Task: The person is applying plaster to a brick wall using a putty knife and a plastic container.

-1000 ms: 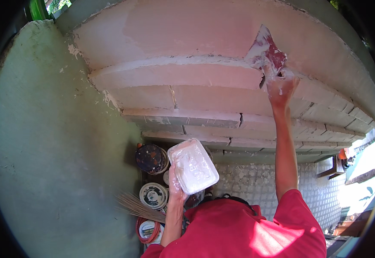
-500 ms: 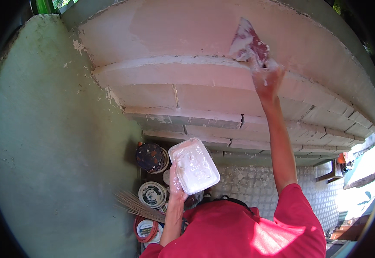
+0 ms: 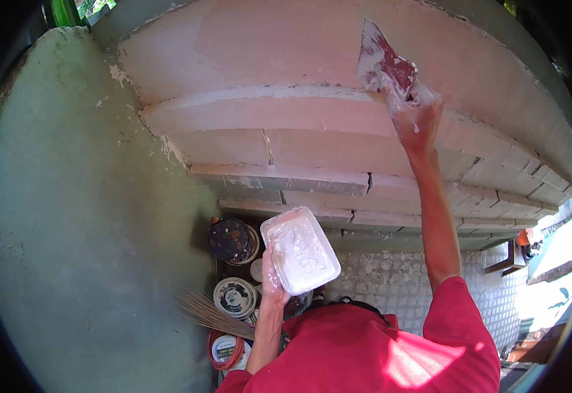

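Note:
A white rectangular tub [image 3: 300, 252] smeared with white paste rests in my left hand [image 3: 273, 275], which is closed around its left side and lower edge. My right arm is stretched up and forward. At its end my right hand [image 3: 418, 118], coated in white paste, is closed on a putty knife [image 3: 394, 69] with a broad dark-red blade partly covered in paste. The blade lies at the pale upper wall [image 3: 266, 52], just above a ledge; whether it touches cannot be told. Its handle is hidden in my fingers.
A green wall [image 3: 89, 216] rises on the left. Below it stand several paint buckets [image 3: 235, 298], a dark-lidded bucket [image 3: 228, 239] and a bundle of thin sticks [image 3: 214, 314]. Stepped ledges [image 3: 286, 173] run across ahead. A bench [image 3: 510, 259] stands right on the tiled floor [image 3: 397, 281].
My right hand and the putty knife have shifted slightly right and the blade has turned a little. The tub has moved slightly right with my left hand.

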### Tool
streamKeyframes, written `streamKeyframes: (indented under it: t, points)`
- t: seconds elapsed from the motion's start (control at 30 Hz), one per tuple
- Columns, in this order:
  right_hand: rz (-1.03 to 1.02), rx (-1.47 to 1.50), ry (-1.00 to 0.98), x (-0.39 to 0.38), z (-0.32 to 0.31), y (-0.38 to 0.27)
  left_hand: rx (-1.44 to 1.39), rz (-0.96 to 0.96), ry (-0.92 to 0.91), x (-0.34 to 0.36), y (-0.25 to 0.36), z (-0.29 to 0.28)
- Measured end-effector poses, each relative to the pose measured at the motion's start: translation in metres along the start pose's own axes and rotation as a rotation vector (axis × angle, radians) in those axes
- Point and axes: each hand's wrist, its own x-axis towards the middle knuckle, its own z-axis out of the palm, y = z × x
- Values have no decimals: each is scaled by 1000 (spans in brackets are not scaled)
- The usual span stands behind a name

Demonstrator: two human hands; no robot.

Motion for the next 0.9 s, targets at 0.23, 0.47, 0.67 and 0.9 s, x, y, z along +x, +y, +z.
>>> streamKeyframes:
  t: [0.23, 0.47, 0.67, 0.9]
  points:
    - [-359, -147, 42, 29, -7, -58, -27, -12, 21, 6, -6, -15]
    - [-436, -516, -178, 8, 70, -49, -47, -12, 15, 3, 0, -8]
    - [-499, -509, -401, -6, 63, -41, -47, 10, 61, -4, 5, -16]
    - [-509, -321, -544, 25, 41, -26, -75, 45, 58, -2, 7, -32]
